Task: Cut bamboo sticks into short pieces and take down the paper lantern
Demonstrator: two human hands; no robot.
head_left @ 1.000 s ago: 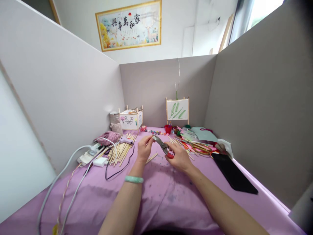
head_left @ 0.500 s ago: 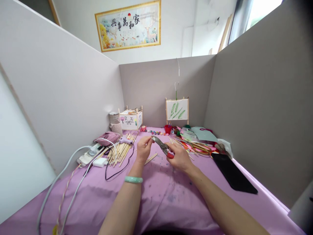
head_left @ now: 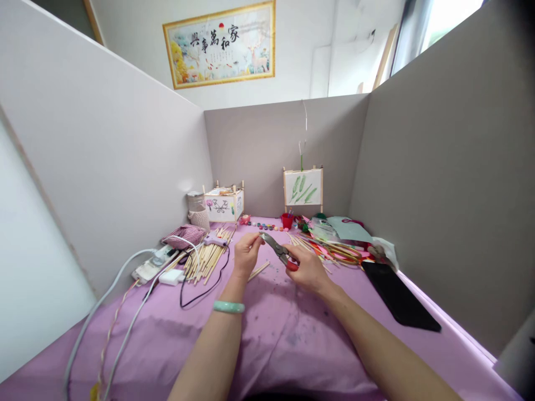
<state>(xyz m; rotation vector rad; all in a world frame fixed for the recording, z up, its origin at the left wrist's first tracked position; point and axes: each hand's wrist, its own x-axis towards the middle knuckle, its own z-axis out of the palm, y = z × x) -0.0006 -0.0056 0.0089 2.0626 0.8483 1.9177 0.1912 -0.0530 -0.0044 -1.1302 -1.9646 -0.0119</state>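
Note:
My right hand point(head_left: 308, 268) is closed around the red handles of a pair of pliers point(head_left: 273, 244), whose grey metal jaws point up and left. The tip of the jaws meets the fingertips of my left hand point(head_left: 246, 255). Those fingers are pinched together, and what they hold is too small to make out. A green bangle point(head_left: 228, 307) circles my left wrist. Below and between the hands, a few short wooden sticks point(head_left: 259, 270) lie on the purple cloth point(head_left: 288, 340), partly hidden by my left hand.
Many wooden sticks point(head_left: 204, 266), a glue gun point(head_left: 215, 239) and a power strip point(head_left: 154, 266) with cables lie left. A painted lantern point(head_left: 223, 206) and a paper lantern with green leaves point(head_left: 303, 187) stand at the back. A black tablet-like slab point(head_left: 400, 295) lies right.

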